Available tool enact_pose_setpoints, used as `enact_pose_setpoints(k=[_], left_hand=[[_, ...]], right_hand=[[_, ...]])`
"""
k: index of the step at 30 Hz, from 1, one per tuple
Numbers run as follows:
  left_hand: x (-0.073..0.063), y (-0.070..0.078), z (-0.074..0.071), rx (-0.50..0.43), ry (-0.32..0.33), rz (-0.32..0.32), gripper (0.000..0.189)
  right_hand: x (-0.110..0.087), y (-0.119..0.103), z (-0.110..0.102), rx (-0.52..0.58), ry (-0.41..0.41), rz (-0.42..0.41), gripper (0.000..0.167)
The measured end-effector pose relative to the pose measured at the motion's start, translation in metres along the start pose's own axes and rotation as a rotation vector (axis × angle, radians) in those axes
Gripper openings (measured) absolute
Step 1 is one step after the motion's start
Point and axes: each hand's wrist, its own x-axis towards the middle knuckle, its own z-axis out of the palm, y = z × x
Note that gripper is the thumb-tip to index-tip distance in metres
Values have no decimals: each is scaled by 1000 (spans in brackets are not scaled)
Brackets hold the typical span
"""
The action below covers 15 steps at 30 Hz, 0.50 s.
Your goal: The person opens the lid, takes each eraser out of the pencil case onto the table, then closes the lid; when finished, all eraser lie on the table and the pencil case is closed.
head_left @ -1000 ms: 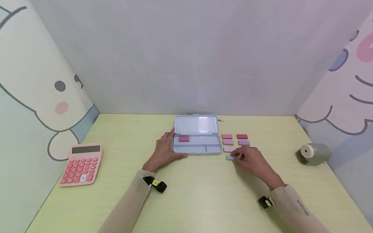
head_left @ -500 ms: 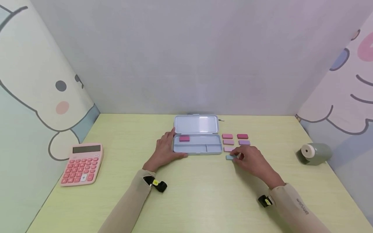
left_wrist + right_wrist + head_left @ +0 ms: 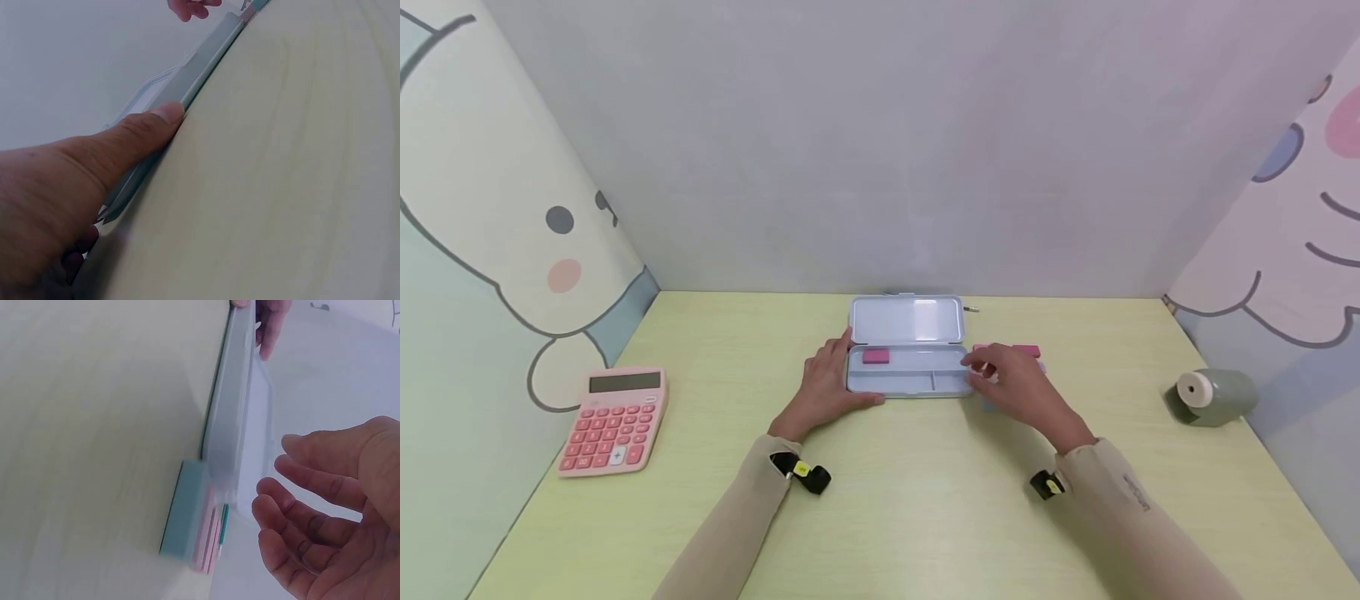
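Observation:
A pale blue pencil case [image 3: 917, 358] lies with its lid [image 3: 906, 319] raised, and a magenta block [image 3: 876, 357] sits in its back compartment. My left hand [image 3: 823, 385] grips the case's left end, thumb along the front edge in the left wrist view. Over the right end hovers my right hand [image 3: 1018, 387], its fingers loosely bent; the right wrist view shows nothing between them. Beneath that hand, small eraser-like blocks stand on the table: a light blue block [image 3: 184, 509] nearest, pink blocks [image 3: 205, 540] behind. The hand hides most of them in the head view.
At the left of the table [image 3: 880, 517] lies a pink calculator [image 3: 613, 422]. Near the right edge is a grey-green rounded device [image 3: 1221, 397] with a cream end. A thin metal-tipped end [image 3: 972, 309] sticks out beside the lid. A grey wall [image 3: 880, 167] stands behind.
My right hand has left the light blue block and moved left and away from me, to the case's right end. The light blue block stays on the table. My left hand keeps its place.

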Motion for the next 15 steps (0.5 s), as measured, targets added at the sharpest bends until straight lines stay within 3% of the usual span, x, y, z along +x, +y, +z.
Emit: enact_pose_setpoints(k=[15], left_hand=[[1, 1, 0, 0, -7, -22, 132]], right_hand=[[57, -35, 37, 95, -51, -19, 13]])
